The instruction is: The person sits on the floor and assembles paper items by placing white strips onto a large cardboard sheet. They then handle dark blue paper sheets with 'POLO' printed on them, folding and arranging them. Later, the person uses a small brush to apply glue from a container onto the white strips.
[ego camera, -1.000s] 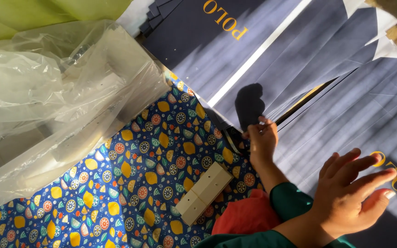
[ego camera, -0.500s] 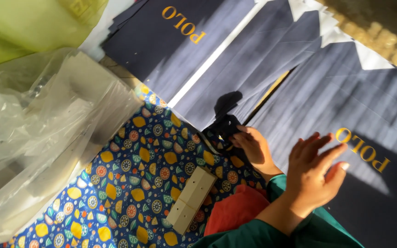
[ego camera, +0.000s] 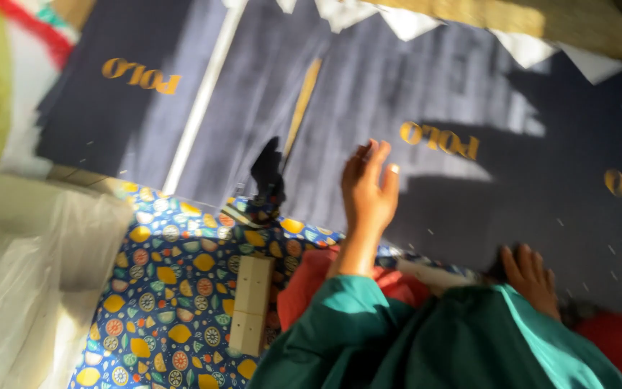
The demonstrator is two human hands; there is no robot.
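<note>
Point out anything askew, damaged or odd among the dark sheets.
The dark sheets overlap at differing angles rather than in a squared stack, and white torn-looking paper corners jut out along their top edge. Small pale specks dot the sheet near the right hand. Motion blur hides finer damage.

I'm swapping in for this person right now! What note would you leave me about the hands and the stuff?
Left hand: open, fingers together, over the navy sheets, holding nothing.
Right hand: open, flat on the same sheets by the green sleeve.
Things: the sheets lie spread and overlapping. A pale wooden block lies on the patterned cloth. A clear plastic bag sits to the left.
Done: sheets laid out flat.
Left: neither hand grips anything.
</note>
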